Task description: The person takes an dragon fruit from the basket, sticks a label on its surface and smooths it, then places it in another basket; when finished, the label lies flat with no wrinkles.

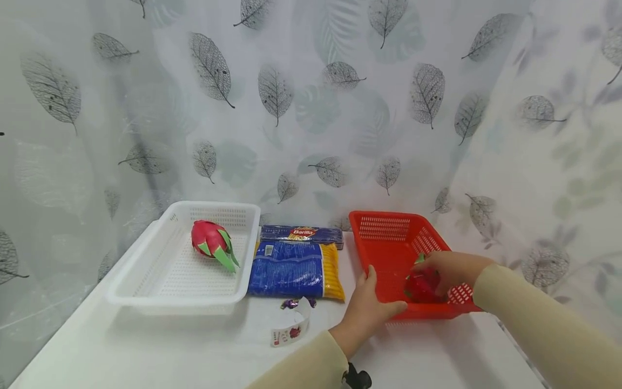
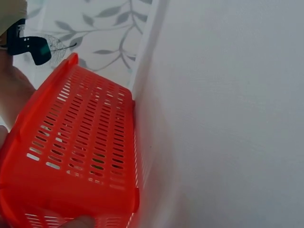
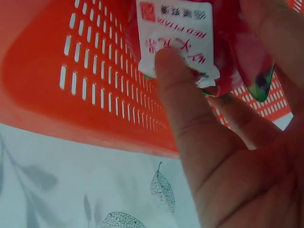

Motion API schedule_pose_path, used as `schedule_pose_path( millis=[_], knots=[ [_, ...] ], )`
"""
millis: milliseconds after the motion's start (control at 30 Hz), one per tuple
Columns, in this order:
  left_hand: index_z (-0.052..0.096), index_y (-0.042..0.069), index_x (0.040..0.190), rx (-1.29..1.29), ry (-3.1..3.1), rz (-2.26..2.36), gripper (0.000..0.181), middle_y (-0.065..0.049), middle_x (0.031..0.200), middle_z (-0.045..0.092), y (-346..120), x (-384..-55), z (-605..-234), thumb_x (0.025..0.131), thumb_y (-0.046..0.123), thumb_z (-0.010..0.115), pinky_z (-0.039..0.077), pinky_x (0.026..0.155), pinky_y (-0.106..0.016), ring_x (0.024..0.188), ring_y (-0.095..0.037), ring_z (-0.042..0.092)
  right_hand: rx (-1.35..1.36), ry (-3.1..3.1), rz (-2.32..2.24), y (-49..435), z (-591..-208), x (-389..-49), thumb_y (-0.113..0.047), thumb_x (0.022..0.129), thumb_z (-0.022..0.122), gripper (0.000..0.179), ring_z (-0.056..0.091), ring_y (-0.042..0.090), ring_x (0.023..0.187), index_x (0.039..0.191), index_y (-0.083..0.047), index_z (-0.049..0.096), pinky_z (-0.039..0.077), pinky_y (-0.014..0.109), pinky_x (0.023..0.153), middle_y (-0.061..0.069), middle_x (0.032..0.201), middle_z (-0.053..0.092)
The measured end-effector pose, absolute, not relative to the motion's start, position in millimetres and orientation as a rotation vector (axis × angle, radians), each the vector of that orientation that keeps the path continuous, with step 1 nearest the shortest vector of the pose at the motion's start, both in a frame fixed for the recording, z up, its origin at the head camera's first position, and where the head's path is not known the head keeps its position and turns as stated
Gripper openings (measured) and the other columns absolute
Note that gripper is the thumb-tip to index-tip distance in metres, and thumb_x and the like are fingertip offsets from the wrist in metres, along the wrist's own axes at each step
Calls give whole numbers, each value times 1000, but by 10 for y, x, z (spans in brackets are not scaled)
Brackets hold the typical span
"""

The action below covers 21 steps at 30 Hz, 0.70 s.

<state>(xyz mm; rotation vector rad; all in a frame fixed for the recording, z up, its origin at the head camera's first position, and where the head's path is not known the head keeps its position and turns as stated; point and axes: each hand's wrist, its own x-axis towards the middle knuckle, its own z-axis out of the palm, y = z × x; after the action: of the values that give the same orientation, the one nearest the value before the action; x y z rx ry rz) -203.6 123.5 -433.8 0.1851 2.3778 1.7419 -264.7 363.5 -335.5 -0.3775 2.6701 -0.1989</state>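
My right hand (image 1: 449, 268) reaches into the red basket (image 1: 384, 259) and grips a dragon fruit (image 1: 420, 286). In the right wrist view, a fingertip lies on the white label (image 3: 175, 28) of this dragon fruit, and other fingers curve around it. At the basket's near left corner, my left hand (image 1: 366, 308) holds the rim, thumb along the front and fingers on the left side. The left wrist view shows the basket's slotted outer wall (image 2: 90, 128). A second dragon fruit (image 1: 212, 240), pink with green leaf tips, lies in the white basket (image 1: 126, 294) on the left.
Between the baskets lie a blue and yellow bag (image 1: 291, 270) and a blue Barilla spaghetti box (image 1: 301, 233). In front of them are a purple wrapped piece (image 1: 291, 303) and a curled paper strip (image 1: 293, 329) on the white table (image 1: 194, 351). A leaf-patterned curtain (image 1: 301, 108) hangs behind.
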Motion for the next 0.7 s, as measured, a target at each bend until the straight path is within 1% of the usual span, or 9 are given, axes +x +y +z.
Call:
schedule_pose_path(
  millis=[133, 333, 600, 700],
  knots=[
    [30, 23, 169, 200, 2368, 1758, 110, -5, 175, 31, 1231, -2049, -4374, 81, 52, 90, 45, 120, -61, 157, -34, 40, -341, 2656, -226, 3617, -3355, -2673, -14, 74, 97, 68, 60, 23, 108, 135, -30, 74, 67, 38, 75, -3, 114, 67],
    [28, 25, 170, 233, 2369, 1761, 110, -4, 175, 31, 1214, -2073, -4369, 83, 52, 89, 46, 120, -59, 158, -32, 39, -420, 2656, -159, 3567, -3294, -2707, -10, 76, 95, 64, 62, 20, 103, 134, -28, 74, 66, 34, 72, -2, 111, 68],
    [27, 24, 170, 244, 2363, 1749, 110, -5, 176, 30, 1200, -2061, -4367, 84, 52, 88, 47, 119, -59, 159, -33, 37, -395, 2655, -153, 3565, -3304, -2676, -12, 77, 95, 64, 60, 22, 106, 136, -25, 73, 66, 34, 74, -1, 112, 67],
    [27, 24, 170, 247, 2353, 1749, 109, -5, 176, 30, 1194, -2055, -4376, 84, 52, 88, 47, 119, -59, 159, -33, 37, -372, 2661, -171, 3563, -3319, -2655, -13, 77, 95, 64, 60, 22, 108, 136, -26, 73, 66, 35, 74, -1, 112, 66]
  ],
)
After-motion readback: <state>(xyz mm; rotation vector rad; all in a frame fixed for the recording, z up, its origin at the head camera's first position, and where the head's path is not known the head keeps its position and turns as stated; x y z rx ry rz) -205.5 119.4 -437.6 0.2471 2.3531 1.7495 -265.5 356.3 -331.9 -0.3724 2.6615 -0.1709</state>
